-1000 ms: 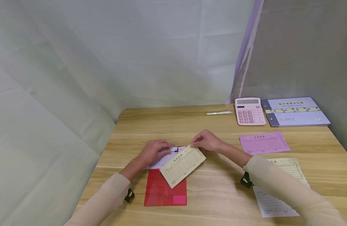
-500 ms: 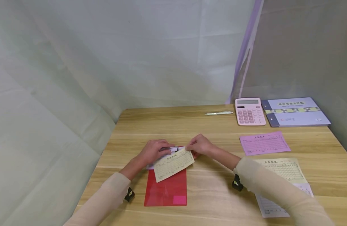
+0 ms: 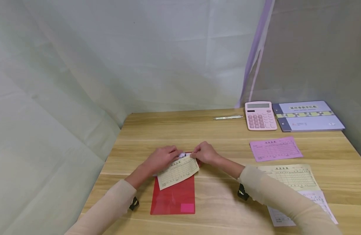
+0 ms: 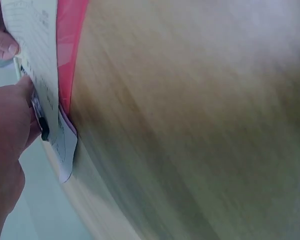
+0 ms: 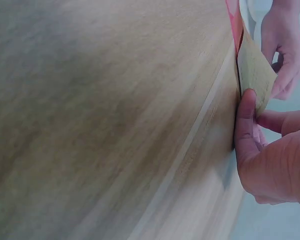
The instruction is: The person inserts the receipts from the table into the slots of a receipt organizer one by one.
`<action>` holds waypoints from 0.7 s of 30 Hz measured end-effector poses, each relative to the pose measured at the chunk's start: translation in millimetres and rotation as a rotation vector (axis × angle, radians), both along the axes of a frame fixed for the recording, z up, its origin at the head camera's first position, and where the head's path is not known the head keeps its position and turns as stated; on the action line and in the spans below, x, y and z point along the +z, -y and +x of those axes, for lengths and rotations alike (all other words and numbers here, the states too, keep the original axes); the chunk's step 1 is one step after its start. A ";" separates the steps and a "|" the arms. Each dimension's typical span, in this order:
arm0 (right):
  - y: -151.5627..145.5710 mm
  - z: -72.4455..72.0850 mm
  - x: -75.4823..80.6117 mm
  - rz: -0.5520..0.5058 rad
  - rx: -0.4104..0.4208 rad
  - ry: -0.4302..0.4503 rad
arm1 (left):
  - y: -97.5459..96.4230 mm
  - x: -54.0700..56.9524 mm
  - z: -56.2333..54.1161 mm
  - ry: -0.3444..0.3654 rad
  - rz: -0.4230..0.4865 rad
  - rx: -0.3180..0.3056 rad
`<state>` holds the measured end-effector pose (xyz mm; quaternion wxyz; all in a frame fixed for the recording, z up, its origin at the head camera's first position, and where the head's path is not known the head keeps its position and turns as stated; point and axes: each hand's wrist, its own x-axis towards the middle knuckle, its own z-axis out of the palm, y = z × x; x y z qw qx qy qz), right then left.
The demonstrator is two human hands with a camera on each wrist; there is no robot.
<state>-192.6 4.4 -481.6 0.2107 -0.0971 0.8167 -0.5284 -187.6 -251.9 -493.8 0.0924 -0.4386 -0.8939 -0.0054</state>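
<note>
A red clipboard (image 3: pixel 170 202) lies on the wooden table, with a metal clip (image 3: pixel 182 154) at its far edge. My left hand (image 3: pixel 162 159) grips this clip, its fingers over the far edge. White paper (image 4: pixel 66 155) with a bent corner sits under the clip in the left wrist view. Between thumb and fingers, my right hand (image 3: pixel 206 153) pinches the upper right corner of a pale yellow printed slip (image 3: pixel 179 173). The slip slants over the board's upper half, its top edge close to the clip; in the right wrist view the held corner of the slip (image 5: pixel 255 75) curves upward.
To the right lie a pink slip (image 3: pixel 275 149), another yellow slip (image 3: pixel 292 176) and a white slip (image 3: pixel 281 218), partly under the right sleeve. At the back are a pen (image 3: pixel 228 117), a pink calculator (image 3: pixel 260 116) and a blue-grey account book (image 3: pixel 308 116). Pale curtains (image 3: pixel 168 55) hang behind.
My right hand has moved left with the yellow slip, turning it flatter and bringing it over the white paper up to the clip. The left hand's fingers have shifted slightly at the clip.
</note>
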 end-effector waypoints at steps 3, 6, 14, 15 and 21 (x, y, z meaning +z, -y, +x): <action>0.1 1.0 -1.1 0.004 0.000 -0.027 | -0.9 -1.0 1.0 -0.073 -0.073 -0.027; 0.5 2.0 -1.5 0.019 0.007 -0.057 | -1.0 0.4 2.3 -0.073 -0.100 -0.018; 2.6 3.8 0.4 0.050 0.013 -0.087 | 1.3 2.6 0.9 0.027 -0.023 0.023; 2.9 4.0 0.3 0.056 0.009 -0.090 | 1.4 2.5 0.5 0.031 -0.016 0.022; 6.2 5.6 -2.7 0.098 -0.015 -0.131 | 2.4 0.9 0.3 0.023 0.003 0.000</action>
